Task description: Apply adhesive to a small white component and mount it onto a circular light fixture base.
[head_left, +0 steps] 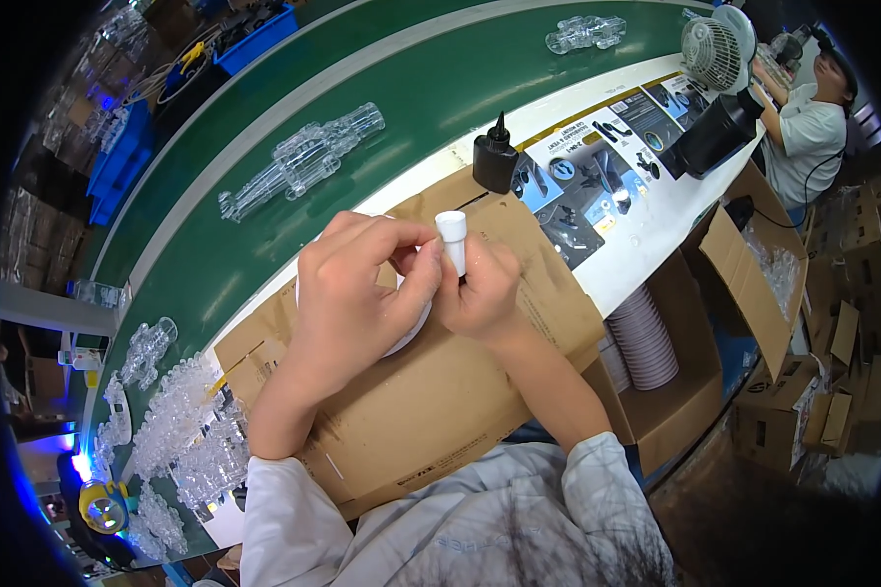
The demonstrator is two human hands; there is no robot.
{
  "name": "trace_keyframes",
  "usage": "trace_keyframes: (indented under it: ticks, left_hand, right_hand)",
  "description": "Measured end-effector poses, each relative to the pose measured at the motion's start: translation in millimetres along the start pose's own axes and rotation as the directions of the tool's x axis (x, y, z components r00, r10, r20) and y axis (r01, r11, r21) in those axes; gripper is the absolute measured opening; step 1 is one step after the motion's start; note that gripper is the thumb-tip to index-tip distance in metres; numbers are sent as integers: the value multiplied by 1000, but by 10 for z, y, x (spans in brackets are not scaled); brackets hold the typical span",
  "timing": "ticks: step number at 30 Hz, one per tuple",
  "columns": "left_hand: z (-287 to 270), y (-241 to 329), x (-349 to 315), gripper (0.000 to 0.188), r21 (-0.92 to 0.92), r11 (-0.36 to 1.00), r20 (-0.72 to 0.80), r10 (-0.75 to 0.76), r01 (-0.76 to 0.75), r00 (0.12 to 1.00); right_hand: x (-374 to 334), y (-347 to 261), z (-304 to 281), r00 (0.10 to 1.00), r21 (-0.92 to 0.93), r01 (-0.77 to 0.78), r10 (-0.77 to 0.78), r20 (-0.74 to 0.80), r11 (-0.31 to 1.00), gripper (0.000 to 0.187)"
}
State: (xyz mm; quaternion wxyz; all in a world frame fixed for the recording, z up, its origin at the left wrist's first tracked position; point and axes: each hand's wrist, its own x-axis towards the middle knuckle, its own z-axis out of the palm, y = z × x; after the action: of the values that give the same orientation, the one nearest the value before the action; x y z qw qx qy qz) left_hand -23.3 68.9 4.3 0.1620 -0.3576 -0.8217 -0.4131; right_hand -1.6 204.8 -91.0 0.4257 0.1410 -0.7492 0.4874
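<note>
My right hand (480, 289) is closed around a small white plastic tube (451, 227) with a wider top end, held upright. Beside it, my left hand (357, 289) has thumb and forefinger pinched together at the tube's side. Whether those fingertips grip the tube or something tiny is hidden. A round white piece (408, 340) shows partly behind my left hand, mostly covered by it. Under both hands lies a flat brown cardboard sheet (460, 391). A black squeeze bottle (495, 157) with a pointed nozzle stands past my right hand.
Beyond the white table, clear plastic parts (303, 161) lie on a green conveyor (421, 108). More clear parts (181, 421) are heaped at left. On the right are a black bottle (719, 135), a fan (712, 49), an open carton (671, 411) with stacked discs (644, 338), and a co-worker (808, 137).
</note>
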Motion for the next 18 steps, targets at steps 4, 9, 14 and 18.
trace_keyframes:
  ticks: [4, 9, 14, 18]
  left_hand:
    - [-30, 27, -4, 8, 62, 998, 3, 33, -33, 999]
    - [-41, 94, 9, 11, 124, 989, 3, 84, -84, 996]
    - [-12, 73, -50, 13, 360, 899, 18, 260, -249, 966]
    - [34, 57, -53, 14, 393, 889, 7, 254, -236, 967]
  right_hand:
    - [10, 18, -6, 997, -51, 73, -73, 5, 996, 29]
    - [1, 47, -8, 992, -96, 129, -128, 16, 987, 31]
    - [43, 10, -24, 979, -223, 203, -194, 63, 953, 31]
    - [19, 22, -29, 978, -250, 201, -180, 104, 947, 29]
